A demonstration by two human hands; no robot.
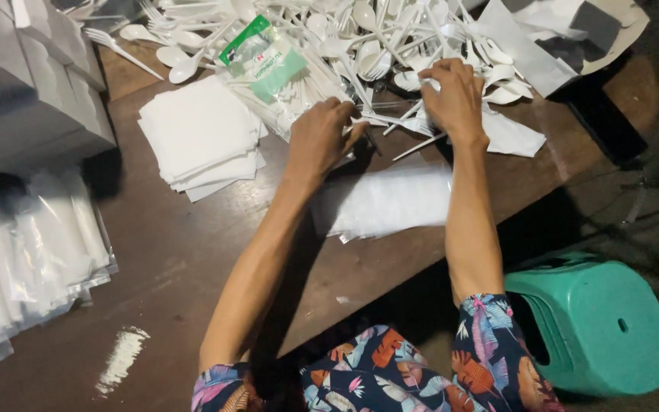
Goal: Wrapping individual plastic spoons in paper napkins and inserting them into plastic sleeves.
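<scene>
Brown wooden table [192, 252], seen from above, bearing packing stock. Far edge: a loose heap of white plastic spoons and forks [390, 38], spread wide across the top. Left hand [320, 139]: knuckles up at the near edge of the heap, fingers curled down onto the cutlery beside a clear packet with a green label [262, 59]; what it grips, if anything, cannot be told. Right hand [458, 98]: fingers bent and pressed into the heap, pinching at white cutlery; the exact piece is hidden under the fingers. Between the forearms, nearer the body: a flat stack of clear plastic sleeves [387, 200]. Left of the hands: a stack of white paper napkins [200, 137], squared but slightly fanned. Far left edge: a pile of filled clear packets [24, 259], lying overlapped. Upper left: grey cartons [24, 84]. Upper right: crumpled white paper [558, 34]. Lower right, off the table: a green plastic stool [604, 328]. Floral-print sleeves [421, 374] at the bottom.
</scene>
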